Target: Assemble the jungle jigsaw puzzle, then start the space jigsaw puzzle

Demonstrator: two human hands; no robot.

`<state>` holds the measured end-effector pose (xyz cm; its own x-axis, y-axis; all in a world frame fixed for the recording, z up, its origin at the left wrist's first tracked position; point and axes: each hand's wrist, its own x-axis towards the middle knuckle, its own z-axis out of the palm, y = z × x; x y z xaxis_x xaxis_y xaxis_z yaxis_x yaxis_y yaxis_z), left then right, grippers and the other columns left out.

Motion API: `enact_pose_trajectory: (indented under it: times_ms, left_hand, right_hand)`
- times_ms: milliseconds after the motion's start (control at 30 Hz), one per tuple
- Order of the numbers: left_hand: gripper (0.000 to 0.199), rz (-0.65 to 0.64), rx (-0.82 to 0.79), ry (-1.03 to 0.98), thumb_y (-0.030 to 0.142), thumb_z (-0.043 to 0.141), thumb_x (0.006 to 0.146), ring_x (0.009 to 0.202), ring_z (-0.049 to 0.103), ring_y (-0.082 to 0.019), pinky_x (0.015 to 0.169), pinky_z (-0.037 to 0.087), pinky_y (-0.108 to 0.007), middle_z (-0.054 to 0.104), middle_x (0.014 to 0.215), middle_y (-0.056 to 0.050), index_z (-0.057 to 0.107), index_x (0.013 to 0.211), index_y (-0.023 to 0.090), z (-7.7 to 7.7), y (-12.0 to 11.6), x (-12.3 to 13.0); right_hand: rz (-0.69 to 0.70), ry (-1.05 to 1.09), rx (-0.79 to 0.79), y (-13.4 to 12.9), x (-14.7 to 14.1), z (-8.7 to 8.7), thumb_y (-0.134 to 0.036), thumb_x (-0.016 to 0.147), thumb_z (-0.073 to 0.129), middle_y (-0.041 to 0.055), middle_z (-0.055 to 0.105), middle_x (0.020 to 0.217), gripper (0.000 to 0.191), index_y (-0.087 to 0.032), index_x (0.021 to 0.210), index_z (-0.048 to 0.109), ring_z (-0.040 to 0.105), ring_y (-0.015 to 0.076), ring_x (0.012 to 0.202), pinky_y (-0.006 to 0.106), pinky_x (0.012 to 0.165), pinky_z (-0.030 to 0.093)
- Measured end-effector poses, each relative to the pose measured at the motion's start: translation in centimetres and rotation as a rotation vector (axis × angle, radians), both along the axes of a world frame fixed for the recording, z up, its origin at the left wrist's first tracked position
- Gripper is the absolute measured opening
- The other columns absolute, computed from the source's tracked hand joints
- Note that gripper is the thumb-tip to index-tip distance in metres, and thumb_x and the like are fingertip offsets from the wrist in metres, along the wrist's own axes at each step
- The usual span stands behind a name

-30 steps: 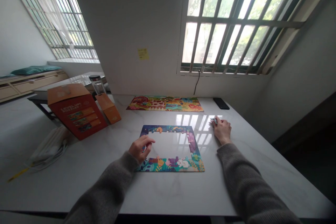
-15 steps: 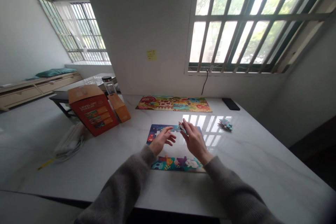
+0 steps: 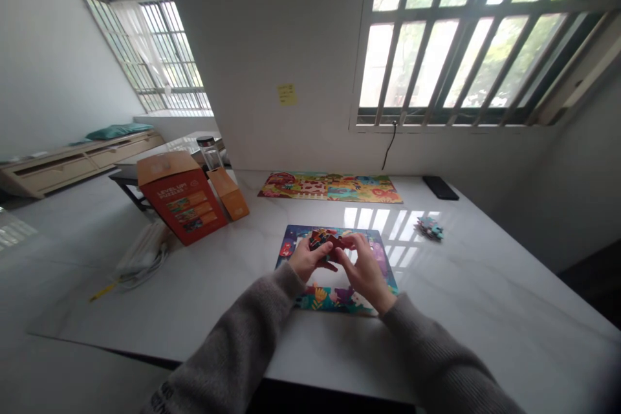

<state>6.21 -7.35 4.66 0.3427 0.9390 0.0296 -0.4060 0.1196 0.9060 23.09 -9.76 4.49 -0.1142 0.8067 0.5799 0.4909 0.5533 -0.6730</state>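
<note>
Several puzzle pieces (image 3: 324, 239), dark and red, are held between my two hands above a partly filled puzzle (image 3: 317, 298). My left hand (image 3: 305, 259) is closed on them, thumb on top. The fingers of my right hand (image 3: 361, 266) pinch the right side of the same pieces. Under my hands, the puzzle shows a colourful border around a bare white middle; its centre and upper edge are partly hidden. To the right lies a small pile of loose puzzle pieces (image 3: 429, 228).
A long finished puzzle (image 3: 330, 187) lies along the wall. A black phone (image 3: 440, 187) rests at the back right. On the left stand a red puzzle box (image 3: 187, 207), an orange box (image 3: 230, 195), a glass bottle (image 3: 209, 154) and a white power strip (image 3: 140, 252) with its cord.
My left hand has closed on the puzzle pieces that my right hand held alone before. Both hands have come together, and the view has shifted slightly.
</note>
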Motion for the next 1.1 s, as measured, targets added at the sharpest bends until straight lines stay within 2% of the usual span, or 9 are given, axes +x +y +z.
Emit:
enact_pose_trajectory:
  times_ms: [67,233,333,500,633,800,900,967,1100]
  left_hand:
    - [0.055,-0.010,0.010,0.065,0.043,0.081,0.076,0.073,0.074,-0.026,0.054,0.062,-0.034,0.073,0.093,-0.013,0.060,0.116,0.010,-0.2,-0.1,-0.1]
    - [0.058,-0.068,-0.064,0.042,0.056,0.073,0.079,0.063,0.075,-0.030,0.039,0.056,-0.030,0.071,0.085,-0.009,0.054,0.114,0.013,-0.6,0.3,-0.7]
    - [0.061,0.004,-0.083,0.025,0.055,0.073,0.078,0.051,0.071,-0.026,0.035,0.053,-0.029,0.068,0.081,-0.005,0.051,0.117,0.014,-0.6,0.7,-1.1]
    - [0.056,0.127,-0.022,0.020,0.053,0.075,0.078,0.045,0.067,-0.019,0.042,0.057,-0.032,0.068,0.080,-0.005,0.055,0.110,0.011,-0.5,1.0,-1.3]
    - [0.059,0.145,0.016,0.021,0.052,0.080,0.074,0.042,0.062,-0.015,0.040,0.055,-0.031,0.067,0.077,-0.003,0.059,0.109,0.009,-0.9,1.0,-1.1]
    - [0.057,0.011,-0.052,-0.083,0.051,0.073,0.082,0.051,0.067,-0.019,0.050,0.058,-0.033,0.068,0.073,-0.004,0.055,0.118,0.010,-1.3,0.6,-0.4]
    - [0.055,-0.062,-0.086,-0.120,0.050,0.071,0.084,0.068,0.073,-0.023,0.064,0.062,-0.037,0.071,0.081,-0.007,0.054,0.122,0.013,-1.2,0.4,-0.2]
    - [0.054,-0.074,-0.049,-0.048,0.052,0.073,0.081,0.071,0.074,-0.024,0.067,0.062,-0.037,0.073,0.086,-0.008,0.057,0.117,0.015,-1.2,0.4,-0.3]
    - [0.059,-0.048,0.059,0.181,0.062,0.076,0.073,0.050,0.069,-0.022,0.050,0.059,-0.034,0.069,0.075,-0.006,0.059,0.100,0.012,-1.8,0.6,-0.5]
  right_hand:
    - [0.020,0.087,-0.110,0.4,0.1,-0.5,-0.043,0.095,0.056,0.0052,0.060,0.087,0.023,-0.021,0.088,0.058,0.058,0.0209,0.080,0.037,0.075,0.051]
    - [0.104,0.423,-0.366,1.1,0.2,-1.3,-0.054,0.089,0.062,0.0000,0.061,0.075,0.034,-0.022,0.082,0.055,0.056,0.0159,0.064,0.031,0.063,0.046]
    - [0.211,0.637,-0.472,1.3,0.3,-1.3,-0.057,0.084,0.068,-0.0011,0.064,0.073,0.039,-0.021,0.079,0.052,0.056,0.0131,0.058,0.030,0.060,0.047]
    - [0.303,0.847,-0.572,1.4,0.2,-1.3,-0.051,0.076,0.079,-0.0003,0.070,0.080,0.040,-0.021,0.089,0.054,0.066,0.0151,0.063,0.035,0.069,0.054]
    - [0.332,0.868,-0.592,1.0,-0.2,-1.2,-0.044,0.078,0.078,-0.0004,0.071,0.085,0.038,-0.023,0.098,0.053,0.070,0.0161,0.067,0.039,0.077,0.058]
    - [0.241,0.763,-0.519,0.5,-0.6,-0.5,-0.041,0.079,0.076,0.0014,0.068,0.094,0.047,-0.024,0.118,0.055,0.068,0.0178,0.074,0.039,0.072,0.061]
    - [0.180,0.729,-0.489,0.6,-0.4,-0.3,-0.042,0.081,0.073,0.0025,0.067,0.092,0.039,-0.022,0.111,0.059,0.067,0.0174,0.073,0.036,0.067,0.060]
    - [0.181,0.738,-0.477,0.8,-0.2,-0.3,-0.043,0.081,0.072,0.0019,0.066,0.089,0.036,-0.021,0.107,0.060,0.064,0.0157,0.068,0.034,0.062,0.058]
    - [0.254,0.677,-0.520,0.6,-0.2,-0.4,-0.046,0.078,0.075,-0.0006,0.062,0.085,0.036,-0.022,0.099,0.058,0.059,0.0127,0.062,0.028,0.051,0.052]
